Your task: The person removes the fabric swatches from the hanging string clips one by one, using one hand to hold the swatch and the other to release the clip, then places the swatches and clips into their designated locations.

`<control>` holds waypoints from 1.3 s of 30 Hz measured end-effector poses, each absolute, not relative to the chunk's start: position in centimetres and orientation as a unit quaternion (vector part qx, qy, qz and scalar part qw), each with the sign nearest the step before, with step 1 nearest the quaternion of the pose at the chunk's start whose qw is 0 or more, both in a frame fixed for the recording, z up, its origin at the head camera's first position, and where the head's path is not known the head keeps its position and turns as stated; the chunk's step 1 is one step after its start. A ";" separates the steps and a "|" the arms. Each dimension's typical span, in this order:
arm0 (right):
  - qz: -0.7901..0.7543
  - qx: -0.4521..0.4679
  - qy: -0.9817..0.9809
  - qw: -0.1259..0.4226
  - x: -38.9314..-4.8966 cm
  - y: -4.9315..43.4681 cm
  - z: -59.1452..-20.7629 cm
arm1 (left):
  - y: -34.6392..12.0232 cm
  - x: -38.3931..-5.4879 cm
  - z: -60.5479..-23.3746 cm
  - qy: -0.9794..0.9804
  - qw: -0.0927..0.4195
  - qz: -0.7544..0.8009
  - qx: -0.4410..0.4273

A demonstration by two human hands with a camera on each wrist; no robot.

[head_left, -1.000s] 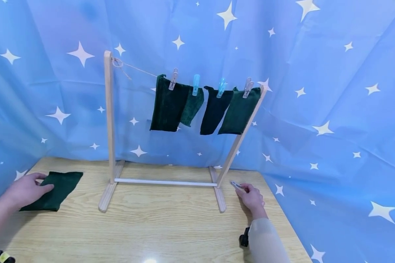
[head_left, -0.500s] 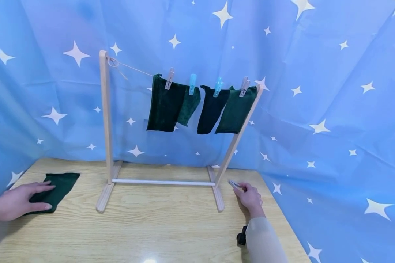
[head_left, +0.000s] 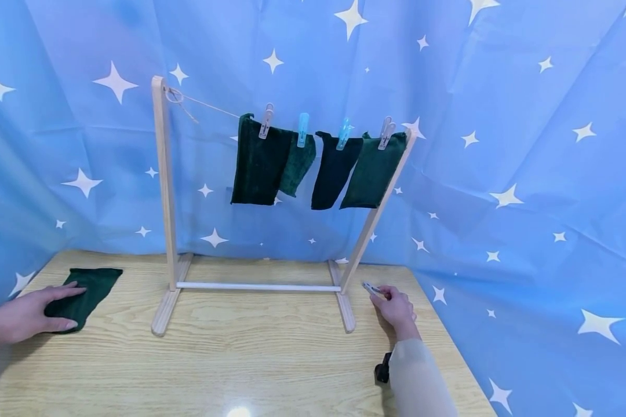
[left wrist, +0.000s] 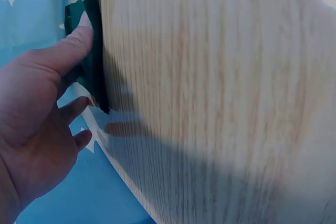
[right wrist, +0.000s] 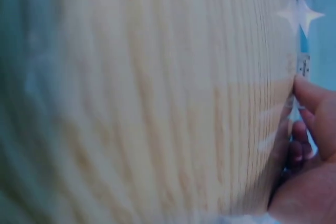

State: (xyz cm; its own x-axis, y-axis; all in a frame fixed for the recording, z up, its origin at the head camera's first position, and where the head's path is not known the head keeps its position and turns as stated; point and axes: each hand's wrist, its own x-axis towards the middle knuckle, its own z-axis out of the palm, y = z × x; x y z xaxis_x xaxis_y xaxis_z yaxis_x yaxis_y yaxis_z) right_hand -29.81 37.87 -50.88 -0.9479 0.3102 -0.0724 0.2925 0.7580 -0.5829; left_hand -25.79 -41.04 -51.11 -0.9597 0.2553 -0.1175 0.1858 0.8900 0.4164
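Observation:
At the table's left side, a dark green cloth (head_left: 95,291) lies flat. My left hand (head_left: 27,315) rests on its near part, thumb and fingers spread and fairly straight. The left wrist view shows the thumb against the cloth (left wrist: 96,61) edge. On the right, beside the rack's foot, my right hand (head_left: 398,313) pinches a pale grey clothespin (head_left: 371,288) between thumb and fingers, low over the table. In the right wrist view only the tip of that clothespin (right wrist: 303,64) shows past the thumb.
A wooden drying rack (head_left: 164,185) stands mid-table with a string (head_left: 208,106) across its top. Several green cloths (head_left: 261,165) hang from it under grey and blue clothespins (head_left: 302,130). A blue star-patterned curtain (head_left: 501,145) encloses the table (head_left: 240,353).
My left hand has let go of the cloth's edge and spread its fingers on top, and the cloth now lies flatter. My right hand keeps the clothespin in place. The head view shifted slightly.

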 end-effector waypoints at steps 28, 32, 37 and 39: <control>0.301 -0.167 -0.938 0.031 -30.5 38.4 -51.7 | -42.5 -25.9 -52.7 0.965 0.089 0.234 0.080; 0.304 -0.167 -0.937 0.037 -30.4 38.2 -51.6 | -42.4 -25.7 -52.7 0.962 0.093 0.244 0.079; 0.306 -0.167 -0.937 0.033 -30.5 38.4 -51.5 | -42.2 -25.5 -52.5 0.957 0.096 0.263 0.081; 0.307 -0.166 -0.936 0.032 -30.7 38.7 -51.8 | -42.2 -25.5 -52.3 0.956 0.093 0.266 0.084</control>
State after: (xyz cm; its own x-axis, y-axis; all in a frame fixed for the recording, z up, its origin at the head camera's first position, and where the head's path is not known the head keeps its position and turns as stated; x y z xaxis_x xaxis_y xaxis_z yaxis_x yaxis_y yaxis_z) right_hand -30.69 38.74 -51.85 -0.9427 0.3311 -0.0420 0.2917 0.7561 -0.5859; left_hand -25.48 -42.19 -52.28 -0.9685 0.2095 -0.1343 0.1102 0.8449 0.5234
